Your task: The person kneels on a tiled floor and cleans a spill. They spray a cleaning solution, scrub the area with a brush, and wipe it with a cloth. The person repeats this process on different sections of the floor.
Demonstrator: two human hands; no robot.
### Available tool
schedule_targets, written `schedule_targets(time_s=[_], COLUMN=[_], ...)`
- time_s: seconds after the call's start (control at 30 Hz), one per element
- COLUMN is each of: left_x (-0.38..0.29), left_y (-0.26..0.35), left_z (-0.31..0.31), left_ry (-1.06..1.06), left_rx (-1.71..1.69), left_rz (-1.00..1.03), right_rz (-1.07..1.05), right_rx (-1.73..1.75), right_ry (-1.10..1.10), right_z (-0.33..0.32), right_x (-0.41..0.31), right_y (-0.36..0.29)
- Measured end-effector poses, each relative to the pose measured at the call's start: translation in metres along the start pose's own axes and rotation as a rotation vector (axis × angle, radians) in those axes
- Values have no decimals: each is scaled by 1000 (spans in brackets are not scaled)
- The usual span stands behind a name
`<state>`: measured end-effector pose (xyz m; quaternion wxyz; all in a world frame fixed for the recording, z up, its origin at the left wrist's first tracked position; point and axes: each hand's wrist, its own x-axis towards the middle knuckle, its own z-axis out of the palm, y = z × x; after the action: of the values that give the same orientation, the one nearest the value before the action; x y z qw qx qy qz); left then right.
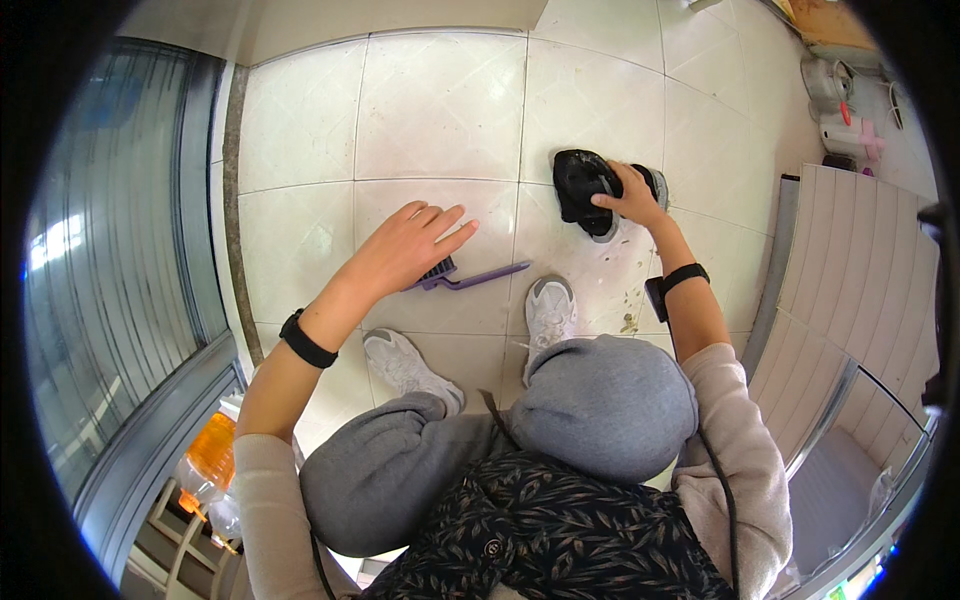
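Note:
A pair of black shoes (pixel 586 193) with grey soles rests on the tiled floor ahead and to the right. My right hand (pixel 630 196) is on them, thumb and fingers spread over the dark upper; whether it grips them cannot be told. On the left, my left hand (pixel 412 244) is held with its fingers apart and nothing in it, above a purple-handled brush (pixel 484 278) with dark bristles. The hand partly hides the brush's head. Small bits of dirt (pixel 628 322) lie on the tiles below the shoes.
My feet in white sneakers (pixel 551 307) are near the brush. A glass sliding door (pixel 135 225) stands at left, with a bottle of orange liquid (pixel 210 450) below. A slatted cabinet (pixel 847 255) is at right, a metal kettle (pixel 825 82) beyond it.

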<state>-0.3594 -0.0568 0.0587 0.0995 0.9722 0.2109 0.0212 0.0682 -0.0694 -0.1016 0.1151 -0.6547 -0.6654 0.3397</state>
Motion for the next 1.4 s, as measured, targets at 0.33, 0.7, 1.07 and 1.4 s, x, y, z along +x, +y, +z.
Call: schedule_targets(time_s=[0.33,0.7,1.07,1.4], left_x=[39,34,18,-44], left_y=[27,35,8,-58], left_z=[10,3,16,9], left_ry=[55,255,550,729], left_rx=[-263,-521,-658,-1199], left_rz=[-47,-266,-672,-960], right_rz=[-45,-41,-6,-189], right_rx=[-135,396,899,629], right_ry=[339,-385,-615,-677], right_z=[-31,-122,-86,-61], right_x=[-5,3,42,68], right_y=[-46,-214,-301,-293])
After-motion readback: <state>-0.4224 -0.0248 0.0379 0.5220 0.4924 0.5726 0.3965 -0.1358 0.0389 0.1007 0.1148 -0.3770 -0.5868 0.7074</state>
